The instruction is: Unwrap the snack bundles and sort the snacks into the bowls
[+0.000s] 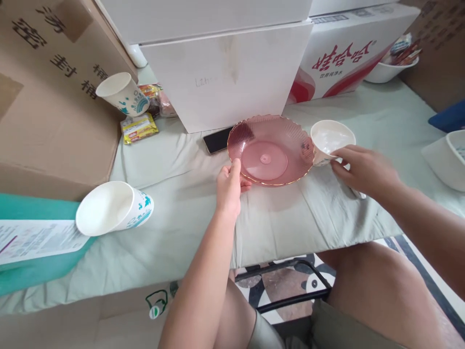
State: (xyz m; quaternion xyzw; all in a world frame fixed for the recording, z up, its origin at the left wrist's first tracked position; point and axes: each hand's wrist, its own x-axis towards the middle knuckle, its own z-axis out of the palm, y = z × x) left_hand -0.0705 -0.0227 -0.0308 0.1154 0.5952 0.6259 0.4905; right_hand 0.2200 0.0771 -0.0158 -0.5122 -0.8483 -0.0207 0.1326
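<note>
A pink, see-through fruit plate (265, 158) with a ribbed, gold-edged rim sits on the cloth in front of me. My left hand (229, 186) grips its near left edge, thumb over the rim and fingers below. To the right of the plate stands a paper cup (321, 158) with something clear and shiny inside. The fingers of my right hand (363, 169) pinch the near right side of this cup. Beneath that hand a small pale object (358, 193) pokes out, mostly hidden.
Behind the plate lie a black phone (218, 140) and a white box (232, 77). More paper cups (140, 208) and snack packets (139, 128) are at left, beside a cardboard box (54, 121). A white bowl (385, 72) with packets sits far right; a white container (445, 157) stands nearer.
</note>
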